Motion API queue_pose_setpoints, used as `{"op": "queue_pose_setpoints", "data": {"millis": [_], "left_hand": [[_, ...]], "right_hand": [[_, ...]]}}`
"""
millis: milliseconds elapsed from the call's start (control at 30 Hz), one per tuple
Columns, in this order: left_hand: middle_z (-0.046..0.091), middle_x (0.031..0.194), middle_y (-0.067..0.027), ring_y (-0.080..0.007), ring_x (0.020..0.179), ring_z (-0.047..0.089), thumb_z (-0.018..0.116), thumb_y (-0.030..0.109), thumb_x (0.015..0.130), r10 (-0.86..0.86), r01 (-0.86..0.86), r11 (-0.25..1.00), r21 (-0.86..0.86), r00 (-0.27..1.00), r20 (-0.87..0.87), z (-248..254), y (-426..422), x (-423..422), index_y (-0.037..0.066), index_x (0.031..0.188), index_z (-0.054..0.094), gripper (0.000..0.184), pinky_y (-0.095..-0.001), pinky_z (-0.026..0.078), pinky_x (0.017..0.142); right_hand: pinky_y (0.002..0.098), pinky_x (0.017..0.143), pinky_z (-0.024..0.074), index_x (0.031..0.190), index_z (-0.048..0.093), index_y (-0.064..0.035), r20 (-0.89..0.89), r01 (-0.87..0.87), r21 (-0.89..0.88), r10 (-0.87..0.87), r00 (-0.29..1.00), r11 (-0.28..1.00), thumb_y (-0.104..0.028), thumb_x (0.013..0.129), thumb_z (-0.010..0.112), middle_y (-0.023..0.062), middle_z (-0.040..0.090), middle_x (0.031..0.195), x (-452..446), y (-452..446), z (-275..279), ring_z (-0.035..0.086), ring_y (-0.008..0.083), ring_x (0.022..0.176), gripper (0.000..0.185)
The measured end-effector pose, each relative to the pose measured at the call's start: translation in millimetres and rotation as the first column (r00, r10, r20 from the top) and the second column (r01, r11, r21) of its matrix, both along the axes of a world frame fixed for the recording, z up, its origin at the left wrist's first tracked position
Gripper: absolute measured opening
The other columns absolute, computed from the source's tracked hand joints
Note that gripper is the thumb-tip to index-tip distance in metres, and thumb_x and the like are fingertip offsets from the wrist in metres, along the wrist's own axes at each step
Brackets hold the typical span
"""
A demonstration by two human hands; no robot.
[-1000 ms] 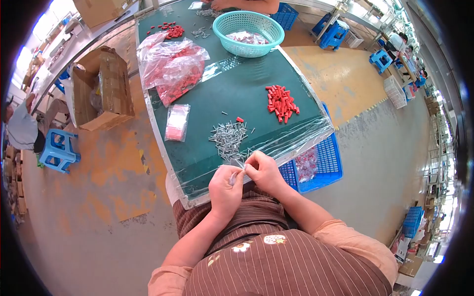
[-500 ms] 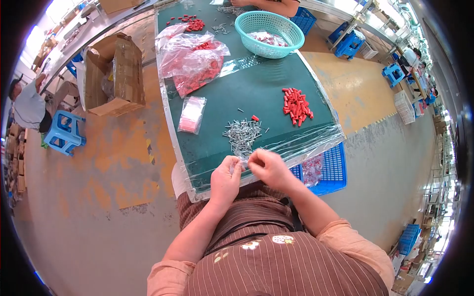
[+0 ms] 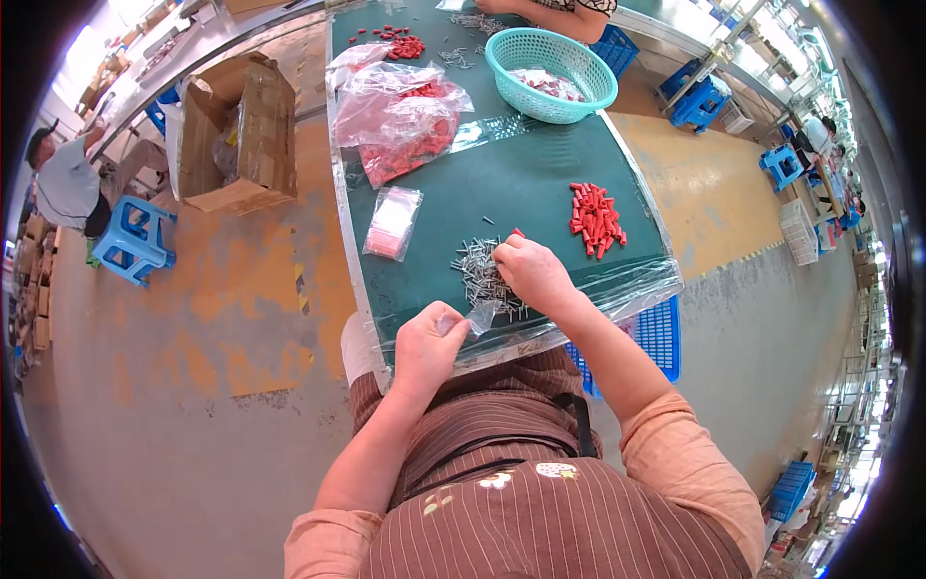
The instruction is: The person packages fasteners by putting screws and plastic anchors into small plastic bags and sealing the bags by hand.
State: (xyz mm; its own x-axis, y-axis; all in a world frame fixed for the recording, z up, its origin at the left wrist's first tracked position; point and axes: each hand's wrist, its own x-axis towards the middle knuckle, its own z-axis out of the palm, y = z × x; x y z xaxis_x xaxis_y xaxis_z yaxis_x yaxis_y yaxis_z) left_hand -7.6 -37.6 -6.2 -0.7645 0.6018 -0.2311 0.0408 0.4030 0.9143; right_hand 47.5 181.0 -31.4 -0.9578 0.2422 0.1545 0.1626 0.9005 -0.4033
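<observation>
Near the table's front edge, my left hand [image 3: 427, 352] pinches a small clear plastic bag [image 3: 480, 317], its free end pointing right. My right hand [image 3: 535, 275] is over the right side of a pile of small silvery metal pins [image 3: 476, 273], fingertips bent down and drawn together at the pins. What lies between those fingertips is hidden. Just past them shows the end of one red sleeve-like piece [image 3: 518, 232]. A heap of similar red pieces [image 3: 597, 222] lies to the right of my right hand.
On the green table [image 3: 511, 174] are a pack of small bags [image 3: 393, 224], a large plastic bag of red pieces [image 3: 405, 130] and a turquoise basket [image 3: 555, 96]. Another person's arm [image 3: 550, 17] rests at the far end. A blue crate [image 3: 656, 338] is below the right edge.
My right hand has left my left hand and moved forward to the metal pins. My left hand has shifted slightly left and down, still with the small bag. The whole view has shifted a little.
</observation>
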Motion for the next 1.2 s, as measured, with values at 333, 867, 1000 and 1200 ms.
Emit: {"op": "queue_pose_setpoints", "data": {"millis": [333,867,1000,1200], "left_hand": [[0.068,0.075,-0.0021,-0.0064,0.068,0.056,0.07,0.009,0.085,0.021,-0.028,0.996,0.086,0.996,0.084,-4,1,-15,-0.001,0.087,0.071,0.011,-0.0238,0.047,0.064],[0.068,0.073,-0.0023,-0.0081,0.066,0.057,0.069,0.012,0.084,0.042,-0.042,0.999,-0.006,0.999,-0.002,0,7,-19,0.001,0.085,0.07,0.012,-0.0267,0.047,0.063],[0.064,0.068,-0.0039,-0.0097,0.063,0.056,0.07,0.015,0.082,0.038,-0.038,0.999,0.0,0.995,-0.087,2,16,-16,0.001,0.082,0.067,0.014,-0.029,0.047,0.061],[0.063,0.068,-0.0096,-0.0138,0.063,0.057,0.069,0.018,0.081,-0.013,0.011,1.0,-0.011,0.987,-0.161,8,33,-8,0.001,0.083,0.067,0.017,-0.0304,0.048,0.062]], "right_hand": [[0.0244,0.065,0.0538,0.099,0.069,0.0044,0.159,0.236,-0.868,-0.206,0.965,0.437,-0.005,0.087,0.068,0.0085,0.07,0.087,14,12,-5,0.066,0.0108,0.072,0.015],[0.0258,0.066,0.0589,0.101,0.067,0.0032,0.223,0.245,-0.968,-0.254,0.941,0.06,-0.002,0.088,0.068,0.0095,0.069,0.088,27,3,24,0.071,0.0163,0.076,0.013],[0.0255,0.073,0.0544,0.097,0.069,0.0024,0.137,0.162,-0.98,-0.207,0.969,0.112,-0.004,0.084,0.071,0.0082,0.07,0.089,33,-8,44,0.068,0.0149,0.077,0.014],[0.0258,0.073,0.0518,0.095,0.07,-0.0011,-0.044,0.03,-0.791,-0.106,0.993,0.611,0.0,0.084,0.069,0.0054,0.068,0.087,36,-42,66,0.065,0.0137,0.082,0.011]]}}
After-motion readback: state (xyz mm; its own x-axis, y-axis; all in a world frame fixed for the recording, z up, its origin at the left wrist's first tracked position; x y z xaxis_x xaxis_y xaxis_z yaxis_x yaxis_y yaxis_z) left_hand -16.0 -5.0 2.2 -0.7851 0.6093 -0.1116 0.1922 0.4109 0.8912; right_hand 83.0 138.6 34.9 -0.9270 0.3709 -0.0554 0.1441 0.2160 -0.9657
